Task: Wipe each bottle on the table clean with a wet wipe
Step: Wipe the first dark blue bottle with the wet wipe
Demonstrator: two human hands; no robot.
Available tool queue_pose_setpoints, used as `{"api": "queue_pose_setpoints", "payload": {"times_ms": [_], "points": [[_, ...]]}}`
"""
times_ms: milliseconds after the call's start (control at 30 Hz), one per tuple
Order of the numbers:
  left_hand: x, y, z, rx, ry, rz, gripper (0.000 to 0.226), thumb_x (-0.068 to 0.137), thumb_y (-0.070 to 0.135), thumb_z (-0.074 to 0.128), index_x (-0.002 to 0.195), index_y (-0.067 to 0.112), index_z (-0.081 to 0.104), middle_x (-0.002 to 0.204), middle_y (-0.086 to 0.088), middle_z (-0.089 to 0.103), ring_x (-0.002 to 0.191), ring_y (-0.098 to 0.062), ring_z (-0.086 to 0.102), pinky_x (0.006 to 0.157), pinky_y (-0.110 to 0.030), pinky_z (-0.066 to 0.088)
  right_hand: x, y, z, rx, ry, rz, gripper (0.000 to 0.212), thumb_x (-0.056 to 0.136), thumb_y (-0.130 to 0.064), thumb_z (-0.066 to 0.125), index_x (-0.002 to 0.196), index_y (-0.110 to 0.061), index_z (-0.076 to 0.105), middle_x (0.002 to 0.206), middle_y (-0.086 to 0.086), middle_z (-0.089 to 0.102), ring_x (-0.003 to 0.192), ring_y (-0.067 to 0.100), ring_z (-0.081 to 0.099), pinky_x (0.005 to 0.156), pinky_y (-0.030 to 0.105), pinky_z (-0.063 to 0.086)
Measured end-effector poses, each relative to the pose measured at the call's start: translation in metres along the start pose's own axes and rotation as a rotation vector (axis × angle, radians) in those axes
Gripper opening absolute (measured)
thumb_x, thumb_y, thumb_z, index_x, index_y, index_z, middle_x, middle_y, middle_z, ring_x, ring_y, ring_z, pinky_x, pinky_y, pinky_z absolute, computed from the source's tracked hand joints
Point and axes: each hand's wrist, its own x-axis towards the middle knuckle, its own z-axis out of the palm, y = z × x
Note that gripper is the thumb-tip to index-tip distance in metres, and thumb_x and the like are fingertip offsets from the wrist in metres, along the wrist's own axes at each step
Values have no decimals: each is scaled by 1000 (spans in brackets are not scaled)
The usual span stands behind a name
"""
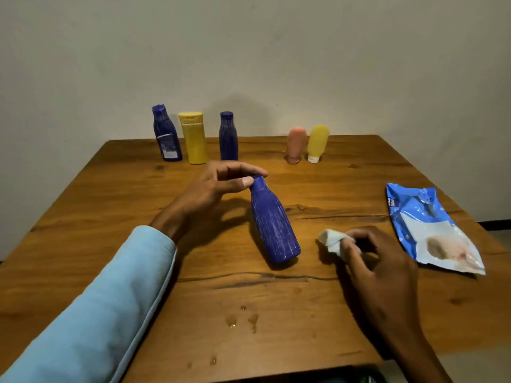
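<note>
A blue bottle [272, 225] streaked with white leans tilted on the wooden table [110, 205], its base on the wood. My left hand [218, 186] pinches its cap between thumb and fingers. My right hand [378, 261] rests on the table to the bottle's right, holding a crumpled white wet wipe [333, 241], which is apart from the bottle.
Along the far edge stand a blue bottle with a label [166, 134], a yellow bottle [193, 138], another blue bottle [228, 136], a pink tube [296, 143] and a yellow tube [317, 142]. A blue wipes packet [431, 225] lies at the right. Wet spots [243, 319] mark the near wood.
</note>
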Motion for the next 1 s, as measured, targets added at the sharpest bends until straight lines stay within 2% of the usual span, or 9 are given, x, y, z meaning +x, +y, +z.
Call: {"api": "queue_pose_setpoints", "payload": {"times_ms": [100,267,367,500,600,733,833,900,1000], "points": [[-8,-6,2,-215,-40,-94,31,99,11,66,129,5,71,138,-11,66,126,-31,67,102,-54,59,-4,-6,-3,94,74,38,12,99,-16,66,107,-24,69,105,-10,72,100,4,67,77,6,50],[-9,-16,0,-217,-33,-141,28,100,15,68,127,8,70,137,-9,66,130,-37,62,109,-67,49,-7,-29,5,215,114,39,9,100,-20,66,106,-22,71,103,-9,74,99,9,72,79,26,60],[-8,-22,5,-203,-62,-125,26,102,16,68,126,9,72,135,-11,67,130,-38,62,109,-69,47,7,-52,16,255,105,-6,7,100,-17,68,104,-21,71,99,-11,74,94,7,73,74,29,62],[-6,-27,10,-200,-86,-107,25,100,16,68,124,7,72,132,-16,67,129,-41,62,108,-68,50,31,-81,35,124,108,-155,10,100,-23,68,110,-26,66,104,-13,71,96,-2,69,74,11,55],[-7,-29,11,-206,-99,-99,25,101,14,67,123,2,70,130,-18,68,127,-41,62,108,-67,51,34,-89,54,-11,-26,-236,13,99,-24,64,111,-31,62,109,-16,66,100,-3,65,80,14,56],[-5,-32,11,-156,-60,-35,22,98,17,71,115,3,74,121,-19,72,120,-46,63,105,-76,45,14,-82,61,-136,-97,-337,22,97,-22,70,119,-18,69,121,-8,68,111,1,62,91,16,52],[-4,-34,10,-130,-43,-21,18,96,21,75,107,7,76,108,-13,74,103,-31,66,102,-74,47,-9,-74,53,-147,-113,-380,26,96,-19,70,121,-13,72,131,-3,67,124,8,62,99,20,52],[-3,-34,11,-116,-37,-24,17,94,24,77,103,9,77,103,-8,75,98,-25,66,104,-70,48,-28,-68,45,-164,-83,-387,19,98,-17,69,115,-13,74,130,-2,67,125,11,62,98,27,53],[-2,-35,12,-113,-14,-27,22,92,27,79,100,7,75,105,-14,74,107,-40,66,106,-71,49,-52,-56,34,-215,-16,-407,15,96,-13,73,109,-11,78,130,0,69,125,14,64,101,30,54]]}}
